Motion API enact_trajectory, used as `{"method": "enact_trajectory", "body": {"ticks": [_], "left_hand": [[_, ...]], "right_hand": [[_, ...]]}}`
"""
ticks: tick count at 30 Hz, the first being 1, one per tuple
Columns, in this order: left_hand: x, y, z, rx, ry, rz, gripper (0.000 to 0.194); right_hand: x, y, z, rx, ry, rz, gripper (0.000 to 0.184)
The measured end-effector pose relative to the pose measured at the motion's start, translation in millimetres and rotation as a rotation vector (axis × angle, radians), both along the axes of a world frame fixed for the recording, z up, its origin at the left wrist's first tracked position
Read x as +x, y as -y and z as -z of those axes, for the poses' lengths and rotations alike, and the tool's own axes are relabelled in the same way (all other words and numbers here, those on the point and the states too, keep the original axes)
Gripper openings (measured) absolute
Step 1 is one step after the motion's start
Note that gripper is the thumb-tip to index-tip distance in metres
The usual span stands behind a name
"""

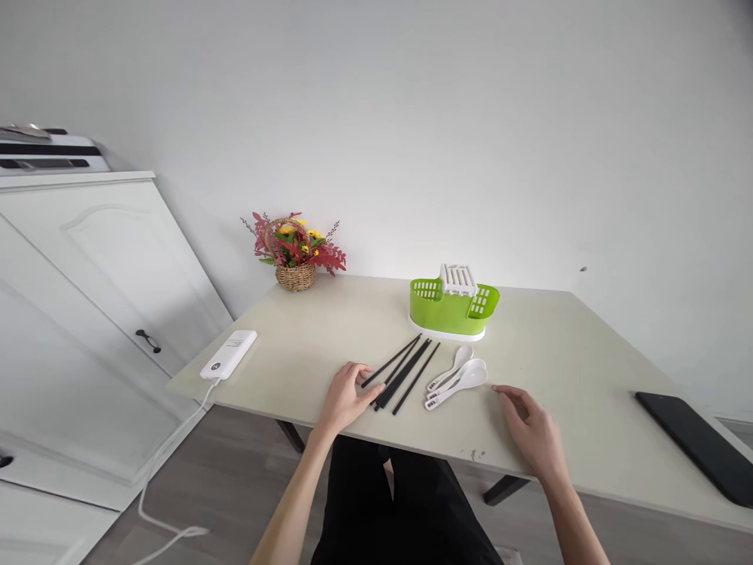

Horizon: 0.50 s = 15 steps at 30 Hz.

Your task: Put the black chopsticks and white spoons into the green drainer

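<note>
Several black chopsticks (pixel 407 372) lie loosely fanned on the table, a few of them bunched side by side. My left hand (pixel 347 399) rests at their near left ends, thumb and fingers apart, with the thumb tip touching or just over the sticks. To the right of the chopsticks are three white spoons (pixel 467 379), bowls pointing away from me and marks on their handle ends. My right hand (pixel 532 428) is on the tabletop right of the spoons, loosely curved, holding nothing. Behind them stands a green utensil basket (pixel 438 315) with a white slotted top piece (pixel 459 279) and white base.
The pale table (pixel 353 314) meets the wall at the back. A wicker flower basket (pixel 296 277) stands at back left, a white power bank (pixel 229 355) with cable at the left edge. A black phone (pixel 694 443) lies far right. White cabinets (pixel 106 314) flank the left.
</note>
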<state>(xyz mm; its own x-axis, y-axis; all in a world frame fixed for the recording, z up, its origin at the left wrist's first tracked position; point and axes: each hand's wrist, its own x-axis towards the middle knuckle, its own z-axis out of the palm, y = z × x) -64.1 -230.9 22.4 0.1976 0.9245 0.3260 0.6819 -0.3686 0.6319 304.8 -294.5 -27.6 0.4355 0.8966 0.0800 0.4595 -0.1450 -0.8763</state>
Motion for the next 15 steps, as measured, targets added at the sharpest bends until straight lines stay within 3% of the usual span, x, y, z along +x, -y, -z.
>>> {"method": "enact_trajectory", "body": {"ticks": [15], "left_hand": [[-2.5,-3.3,8.2,0.05,0.021,0.003,0.017]], "right_hand": [[0.4,0.6,-3.0,-0.04,-0.003,0.01,0.042]]}}
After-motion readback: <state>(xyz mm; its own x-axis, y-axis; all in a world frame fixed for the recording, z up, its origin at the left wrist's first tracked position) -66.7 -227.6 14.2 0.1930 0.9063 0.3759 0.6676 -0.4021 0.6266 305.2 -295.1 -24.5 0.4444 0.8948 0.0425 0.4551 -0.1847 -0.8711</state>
